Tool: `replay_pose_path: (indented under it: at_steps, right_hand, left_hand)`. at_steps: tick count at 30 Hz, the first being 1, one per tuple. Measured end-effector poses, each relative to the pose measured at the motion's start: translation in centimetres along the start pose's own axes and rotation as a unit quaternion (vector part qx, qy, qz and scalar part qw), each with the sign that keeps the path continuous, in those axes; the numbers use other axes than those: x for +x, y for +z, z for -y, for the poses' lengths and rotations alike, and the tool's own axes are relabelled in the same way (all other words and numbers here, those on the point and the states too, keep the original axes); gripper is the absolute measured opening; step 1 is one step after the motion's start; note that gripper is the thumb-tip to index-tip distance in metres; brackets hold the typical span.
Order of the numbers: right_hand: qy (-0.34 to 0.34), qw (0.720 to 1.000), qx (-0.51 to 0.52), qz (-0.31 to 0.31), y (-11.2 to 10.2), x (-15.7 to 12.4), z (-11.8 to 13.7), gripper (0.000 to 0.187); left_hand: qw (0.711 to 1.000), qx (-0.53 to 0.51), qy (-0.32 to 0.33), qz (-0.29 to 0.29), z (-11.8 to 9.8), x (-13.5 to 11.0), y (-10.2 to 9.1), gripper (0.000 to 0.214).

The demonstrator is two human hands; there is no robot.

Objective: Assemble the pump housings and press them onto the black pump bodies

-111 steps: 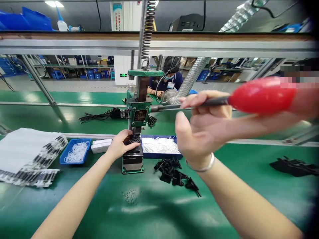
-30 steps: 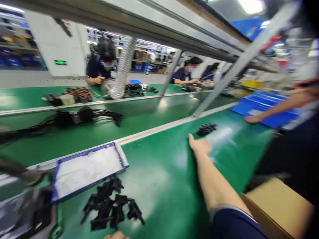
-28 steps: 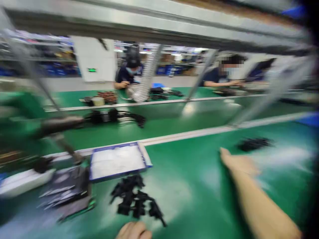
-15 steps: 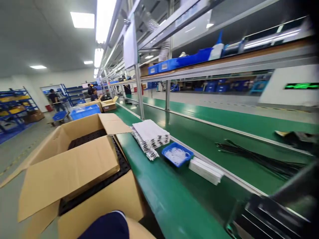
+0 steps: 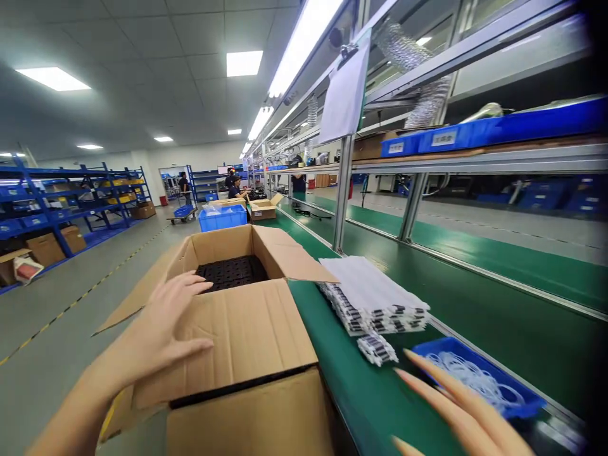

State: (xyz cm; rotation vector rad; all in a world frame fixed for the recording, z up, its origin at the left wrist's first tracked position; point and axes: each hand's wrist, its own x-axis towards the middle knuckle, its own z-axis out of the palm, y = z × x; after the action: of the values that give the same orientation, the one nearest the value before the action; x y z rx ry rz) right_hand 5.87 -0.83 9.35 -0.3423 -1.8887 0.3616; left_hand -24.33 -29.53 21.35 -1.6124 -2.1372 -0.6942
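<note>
I see the left hand (image 5: 159, 332) spread flat, palm down, fingers (image 5: 183, 288) apart and holding nothing. It lies over the near folded flap of the open cardboard box (image 5: 247, 342). The thumb looks pressed to the flap, but I cannot tell whether the other fingers touch it. The box opening is just beyond the fingertips, and black moulded parts (image 5: 232, 272) fill the bottom of it. The box stands against the edge of the green bench (image 5: 380, 392), to the right of those fingers.

The right hand (image 5: 463, 415) enters at the lower right corner, fingers (image 5: 427, 373) straight, slightly parted, gripping nothing. It hangs above the bench, not on it so far as I can tell. The blue tray (image 5: 527, 405) sits just to the right of these fingers, close but with no contact visible, and it carries loose white rings (image 5: 470, 377). Just ahead of the fingertips lies a small banded bundle (image 5: 377, 348). Farther ahead stands a stack of bagged pieces under white sheets (image 5: 370, 294).

Well beyond both hands a blue crate (image 5: 222, 217) sits on the same line, with a second carton (image 5: 263, 208) just behind it. Overhead and to the right of the fingers, blue bins (image 5: 456, 134) line the shelf.
</note>
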Motion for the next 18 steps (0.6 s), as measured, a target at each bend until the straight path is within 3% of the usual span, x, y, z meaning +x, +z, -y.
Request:
replay_pose_path:
  at_steps: [3,7,10,14,18]
  right_hand:
    - [-0.092,0.98,-0.032,0.171,4.2,4.4,2.0,0.069]
    - [-0.135,0.958,-0.054,0.246,11.3,10.1,3.0,0.093]
    - [-0.113,0.942,-0.103,0.3,15.2,11.8,2.0,0.084]
    - [-0.102,0.942,-0.067,0.312,17.2,11.2,0.2,0.053]
    - [-0.112,0.957,-0.017,0.268,17.5,10.0,-0.6,0.051]
  left_hand:
    - [0.99,0.126,0.003,0.069,3.4,0.0,3.3,0.098]
    - [0.978,0.203,0.0,0.04,5.1,-1.0,6.6,0.089]
    - [0.971,0.241,0.0,0.008,5.4,-1.4,7.6,0.083]
    - [0.973,0.23,-0.007,0.002,5.5,-1.0,8.6,0.071]
    - [0.982,0.181,-0.05,0.029,5.0,0.0,8.1,0.048]
